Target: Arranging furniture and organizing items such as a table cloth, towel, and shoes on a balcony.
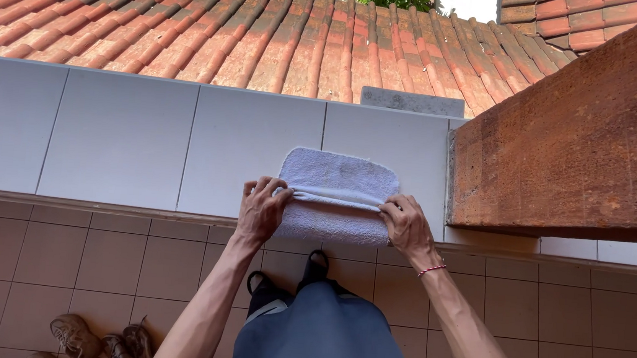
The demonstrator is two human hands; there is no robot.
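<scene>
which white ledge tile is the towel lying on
The white tile third from the left, plus a little of the fourth; the folded white towel covers its lower right, unlike the bare tiles leftward.

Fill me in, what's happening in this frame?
A person stands at a white tiled ledge, both hands on a small white towel lying on it. The left hand and right hand each pinch an end of a fold across the towel's middle. Shoes lie on the floor below.
</scene>
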